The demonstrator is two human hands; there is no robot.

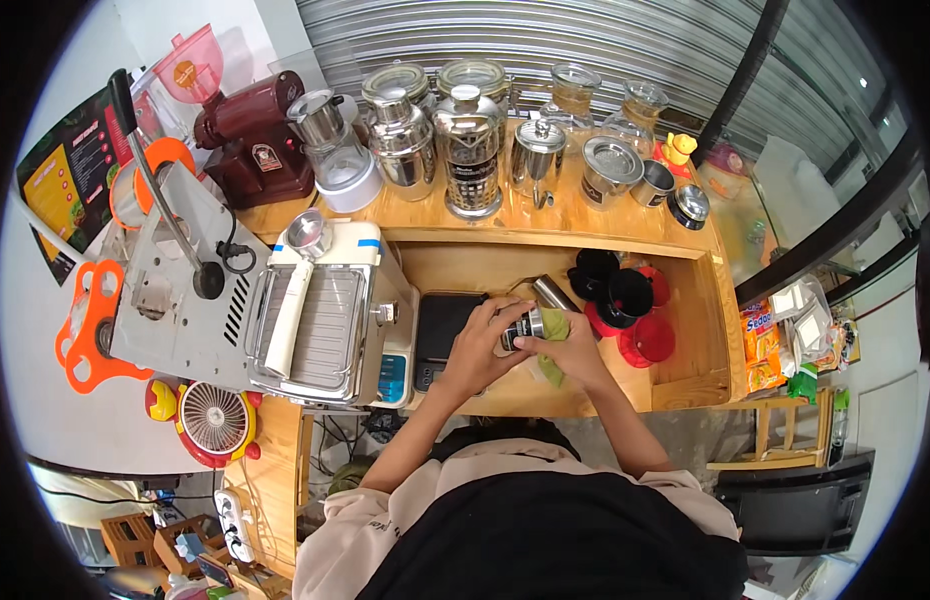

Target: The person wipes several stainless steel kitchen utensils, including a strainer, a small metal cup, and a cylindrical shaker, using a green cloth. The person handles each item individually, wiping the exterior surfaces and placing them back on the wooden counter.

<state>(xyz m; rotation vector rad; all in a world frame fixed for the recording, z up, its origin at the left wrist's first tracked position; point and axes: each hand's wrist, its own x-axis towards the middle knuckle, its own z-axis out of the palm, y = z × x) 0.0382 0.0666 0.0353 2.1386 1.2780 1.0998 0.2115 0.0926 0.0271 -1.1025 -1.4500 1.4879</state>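
Observation:
My left hand (478, 341) grips a small metal cup (526, 324) with a dark printed band, tipped on its side above the wooden counter. Against the cup's other end, my right hand (574, 351) holds a green cloth (555, 327), its thumb resting on the cup's side. Part of the cup is covered by fingers and cloth. Left of the hands lies a black scale (442, 326) on the counter. Just behind them a metal cylinder (553, 292) leans at a slant. Black drippers (626, 296) and red drippers (649, 341) are grouped to the right.
A cream espresso machine (315, 330) stands at the left, a portafilter (289, 319) lying across its top. Along the raised wooden shelf (412, 221) are a French press (471, 154), a cocktail shaker (402, 150) and glass carafes (574, 97). A maroon grinder (251, 142) is farther left.

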